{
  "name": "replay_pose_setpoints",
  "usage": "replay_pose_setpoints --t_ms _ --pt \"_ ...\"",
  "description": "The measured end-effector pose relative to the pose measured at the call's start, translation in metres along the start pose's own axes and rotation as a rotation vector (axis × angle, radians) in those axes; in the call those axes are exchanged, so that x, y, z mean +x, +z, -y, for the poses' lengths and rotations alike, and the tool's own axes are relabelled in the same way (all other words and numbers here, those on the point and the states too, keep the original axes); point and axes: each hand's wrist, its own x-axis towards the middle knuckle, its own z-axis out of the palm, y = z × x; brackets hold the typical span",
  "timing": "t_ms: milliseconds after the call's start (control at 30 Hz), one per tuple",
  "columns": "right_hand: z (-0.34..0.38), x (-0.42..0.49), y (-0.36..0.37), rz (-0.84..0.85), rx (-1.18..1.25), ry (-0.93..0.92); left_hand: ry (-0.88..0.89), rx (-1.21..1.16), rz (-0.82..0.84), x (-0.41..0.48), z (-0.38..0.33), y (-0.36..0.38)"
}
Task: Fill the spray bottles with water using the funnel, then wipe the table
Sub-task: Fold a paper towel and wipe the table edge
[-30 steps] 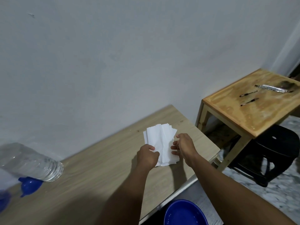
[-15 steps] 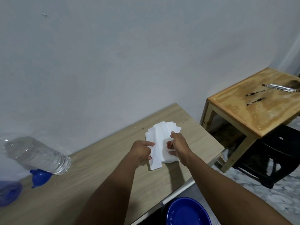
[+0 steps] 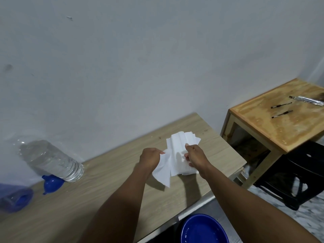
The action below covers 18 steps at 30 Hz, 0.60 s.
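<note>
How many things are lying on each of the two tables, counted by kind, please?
Long table:
Clear water bottle: 1
Blue funnel: 1
Blue bottle, blurred at the edge: 1
Stack of white tissues, pulled at by the left hand and right hand: 1
Small table:
Black pens: 2
Silver wrapper: 1
Total: 7

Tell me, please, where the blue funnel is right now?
The blue funnel lies on the table at the head view's left, against the clear water bottle.

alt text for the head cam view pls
Two bare hands, left hand and right hand, pull one tissue from a white stack on a wooden table. A water bottle and blue funnel sit far left.
</note>
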Motion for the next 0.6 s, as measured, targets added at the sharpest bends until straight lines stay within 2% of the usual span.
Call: replay_pose_setpoints --t_ms 100,200,400,600 --pt "0.002 -0.002 0.004 -0.003 -0.075 -0.02 -0.015 -0.02 -0.023 -0.001 -0.002 -0.01" --pt "0.008 -0.006 0.013 0.029 -0.11 -0.038 0.05 0.0 -0.039 -0.007 -0.001 -0.025" --pt "0.025 -0.019 0.047 0.256 -0.038 0.038 0.098 0.012 0.069 -0.013 0.013 -0.07" --pt "0.036 -0.035 0.089 0.45 -0.06 0.059 0.06 -0.072 0.071 -0.025 0.036 -0.124"
